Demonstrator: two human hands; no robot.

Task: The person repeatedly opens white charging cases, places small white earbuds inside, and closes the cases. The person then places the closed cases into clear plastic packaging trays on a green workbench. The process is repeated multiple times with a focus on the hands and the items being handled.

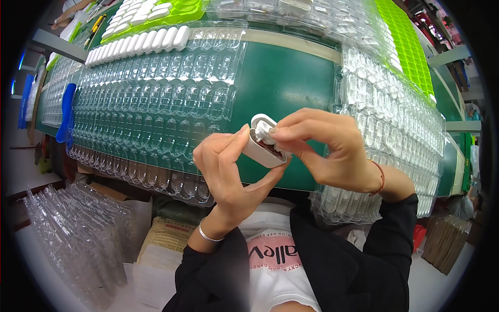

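Observation:
My left hand (pixel 224 165) grips a small white oval case (pixel 261 154), like an earbud charging case, between thumb and fingers. Its rounded lid stands raised, and dark reddish inner parts show in the opening. With thumb and fingertips my right hand (pixel 335 151) pinches a small white plastic piece (pixel 263 130) at the mouth of the case. That piece touches or sits partly in the opening; my fingers hide its far side. Both hands are above the green tabletop (pixel 283 78), near its front edge.
Clear plastic blister trays (pixel 150 99) cover the left of the table, with a row of white cases (pixel 140 44) behind. More clear trays (pixel 384 114) lie at the right, beside a lime-green tray (pixel 408 47). A blue strip (pixel 66 112) stands at the left edge. Stacked trays (pixel 78 239) lean below.

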